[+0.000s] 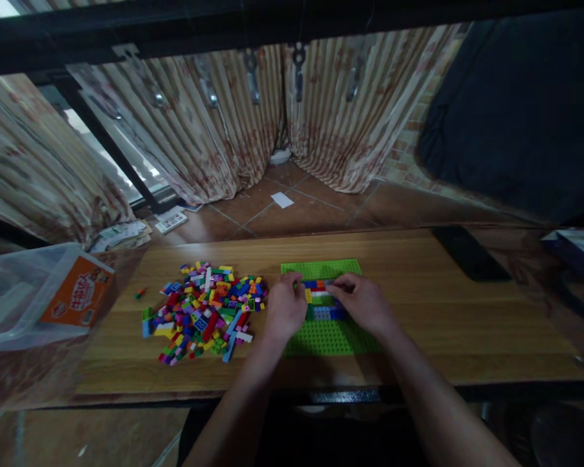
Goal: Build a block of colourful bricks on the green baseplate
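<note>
A green studded baseplate (321, 338) lies on the table under both my hands. On it is a cluster of building bricks (322, 312) in blue, light blue, white, red, orange and yellow. My left hand (287, 305) is closed at the cluster's left end, fingers curled beside a yellow brick (308, 296); what the fingertips hold is hidden. Over the right end, my right hand (363, 301) pinches with thumb and forefinger at a small brick in the upper row. That brick is mostly covered by the fingertips.
A large pile of loose mixed bricks (209, 311) spreads over the wooden table (467, 337) to the left. A clear plastic bin (19, 292) with an orange label stands at the far left. A dark phone-like slab (471, 253) lies at the back right. A dark bar crosses overhead.
</note>
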{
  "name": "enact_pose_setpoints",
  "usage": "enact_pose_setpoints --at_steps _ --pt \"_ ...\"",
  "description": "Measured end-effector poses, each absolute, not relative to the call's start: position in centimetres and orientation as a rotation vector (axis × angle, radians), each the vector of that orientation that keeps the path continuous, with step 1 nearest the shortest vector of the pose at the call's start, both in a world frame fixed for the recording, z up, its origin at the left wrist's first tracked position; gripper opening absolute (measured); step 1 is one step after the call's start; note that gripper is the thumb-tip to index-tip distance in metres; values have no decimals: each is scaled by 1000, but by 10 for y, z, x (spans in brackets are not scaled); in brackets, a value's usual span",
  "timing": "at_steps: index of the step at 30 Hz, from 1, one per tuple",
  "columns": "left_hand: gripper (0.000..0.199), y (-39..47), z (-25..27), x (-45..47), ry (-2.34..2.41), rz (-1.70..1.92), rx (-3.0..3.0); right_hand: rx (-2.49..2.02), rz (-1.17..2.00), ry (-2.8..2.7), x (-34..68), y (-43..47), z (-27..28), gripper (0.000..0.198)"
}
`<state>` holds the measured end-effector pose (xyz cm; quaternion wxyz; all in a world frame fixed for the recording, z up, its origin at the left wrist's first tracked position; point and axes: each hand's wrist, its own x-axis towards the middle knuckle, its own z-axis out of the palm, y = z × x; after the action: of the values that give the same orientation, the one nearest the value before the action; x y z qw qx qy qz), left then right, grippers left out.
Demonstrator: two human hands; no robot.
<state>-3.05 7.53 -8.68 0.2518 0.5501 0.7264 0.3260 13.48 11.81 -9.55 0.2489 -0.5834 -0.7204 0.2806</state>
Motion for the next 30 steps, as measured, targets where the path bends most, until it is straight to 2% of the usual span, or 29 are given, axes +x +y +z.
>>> enact_pose_setpoints --at_steps 7,13,21,30 --pt "28 66 -83 -23 1980 881 1512 -1661 637 -2069 134 117 -100 18" --pt "25 63 -81 -33 1949 1023 1474 -1525 672 -2028 126 106 -89 26" --pt "22 51 -73 -69 1970 1137 1430 -1403 720 -2038 107 92 -90 25" --pt "16 45 -64 -131 1950 1666 1028 -1199 763 -2100 67 68 -88 20"
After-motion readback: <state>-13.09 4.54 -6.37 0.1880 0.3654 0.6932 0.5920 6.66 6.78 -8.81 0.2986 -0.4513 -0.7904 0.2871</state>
